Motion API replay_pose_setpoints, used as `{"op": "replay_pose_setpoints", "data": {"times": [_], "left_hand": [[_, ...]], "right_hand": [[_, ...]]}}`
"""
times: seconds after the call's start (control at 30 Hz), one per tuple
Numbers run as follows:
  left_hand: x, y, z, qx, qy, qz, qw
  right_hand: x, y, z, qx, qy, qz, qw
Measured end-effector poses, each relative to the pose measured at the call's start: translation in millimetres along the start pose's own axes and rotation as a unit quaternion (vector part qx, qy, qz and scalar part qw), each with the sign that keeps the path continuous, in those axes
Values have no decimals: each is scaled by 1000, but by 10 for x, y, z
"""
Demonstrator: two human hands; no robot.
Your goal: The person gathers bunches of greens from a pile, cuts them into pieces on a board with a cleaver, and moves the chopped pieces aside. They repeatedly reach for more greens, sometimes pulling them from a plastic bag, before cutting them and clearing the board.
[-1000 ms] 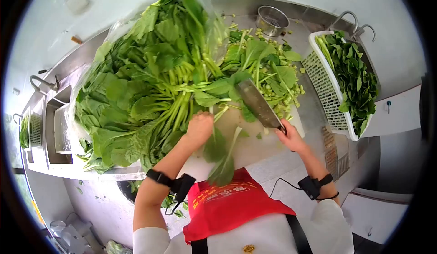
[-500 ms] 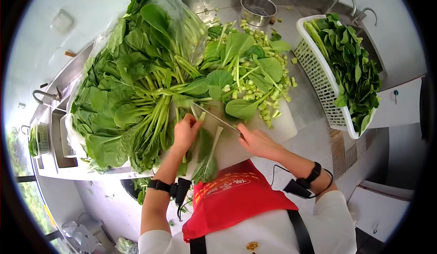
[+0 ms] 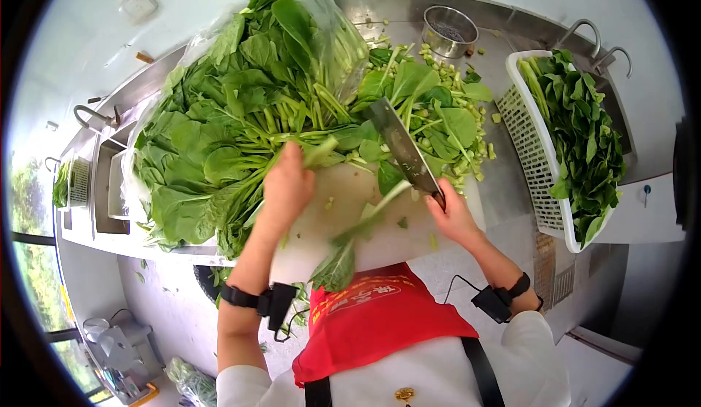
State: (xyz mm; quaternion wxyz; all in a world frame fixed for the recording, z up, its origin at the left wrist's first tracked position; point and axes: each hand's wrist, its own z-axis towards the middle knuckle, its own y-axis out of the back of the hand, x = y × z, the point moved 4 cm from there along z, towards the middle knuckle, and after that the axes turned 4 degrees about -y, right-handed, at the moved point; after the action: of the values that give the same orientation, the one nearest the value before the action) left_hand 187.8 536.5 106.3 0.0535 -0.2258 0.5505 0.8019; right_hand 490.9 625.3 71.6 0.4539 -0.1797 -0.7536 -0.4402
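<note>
My right hand (image 3: 454,213) grips the dark handle of a cleaver (image 3: 403,144). The wide blade is raised and tilted up to the left, with bits of green stuck on it. My left hand (image 3: 288,184), a little blurred, is closed by the big pile of leafy greens (image 3: 204,151). A smeared pale green stalk (image 3: 320,153) sticks out from its fingers. Below the blade, a single leafy green (image 3: 337,265) with a pale stem lies across the white cutting board (image 3: 307,250). Cut stem pieces and loose leaves (image 3: 460,126) are heaped at the board's far right.
A white plastic basket (image 3: 537,170) full of greens stands at the right beside the taps (image 3: 584,31). At the back is a round metal bowl (image 3: 449,31). A clear plastic bag (image 3: 328,20) surrounds part of the pile. Another sink (image 3: 109,159) lies at far left.
The cleaver has lifted and turned so its broad side shows, moving right with my right hand. My left hand has risen toward the pile. More of the board shows.
</note>
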Motion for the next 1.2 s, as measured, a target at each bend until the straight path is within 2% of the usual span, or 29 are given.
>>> {"op": "replay_pose_setpoints", "data": {"times": [0.03,0.07,0.1,0.13,0.17,0.2,0.27,0.33,0.37,0.4,0.43,0.47,0.5,0.53,0.6,0.63,0.7,0.8,0.9,1.07,1.13,1.2], "left_hand": [[153,149,65,34,114,-93,989],[421,262,91,26,196,-163,967],[633,427,77,0,244,-293,924],[536,740,64,-8,305,-330,893],[406,1011,67,-46,284,-335,897],[596,1102,-13,-60,281,-378,880],[702,1278,-86,-4,276,-276,920],[728,1133,-123,21,260,-158,952],[722,1032,-139,76,288,-75,952],[847,820,-170,96,292,-50,950],[865,637,-147,128,277,-20,952],[1112,295,-205,121,201,40,971],[1043,127,-157,170,184,76,965],[983,0,-147,172,200,50,963],[963,-202,-168,131,133,132,974],[962,-277,-185,134,133,151,970],[934,-364,-202,142,129,189,963],[893,-321,-212,135,122,180,967],[707,-277,-361,162,141,138,967],[161,-356,-840,84,71,74,991],[93,-533,-891,117,39,75,989],[144,-478,-863,106,43,54,992]], "right_hand": [[-53,-17,5,-1,-5,11,1000],[-56,-22,1,12,0,27,1000],[-52,-29,-19,26,3,45,999],[-36,-41,-37,39,4,62,997],[17,-74,-61,91,7,68,993],[90,-95,-93,141,11,74,987],[171,-202,-111,240,24,54,969],[243,-383,-131,339,44,2,940],[251,-485,-149,355,69,-5,932],[238,-568,-121,371,63,-37,926],[218,-645,-110,386,56,-70,918],[174,-710,-102,402,49,-102,909],[108,-724,-94,367,54,-44,928],[7,-696,-39,326,58,-52,942],[-180,-563,27,241,64,-67,966],[-104,-405,57,171,98,-75,978],[-102,-85,147,113,7,-163,980],[-108,251,194,50,16,-158,986],[-175,292,119,52,23,-114,992],[-252,179,-67,93,18,-6,995],[-118,83,-75,123,23,35,992],[81,12,-64,151,49,-15,987]]}}
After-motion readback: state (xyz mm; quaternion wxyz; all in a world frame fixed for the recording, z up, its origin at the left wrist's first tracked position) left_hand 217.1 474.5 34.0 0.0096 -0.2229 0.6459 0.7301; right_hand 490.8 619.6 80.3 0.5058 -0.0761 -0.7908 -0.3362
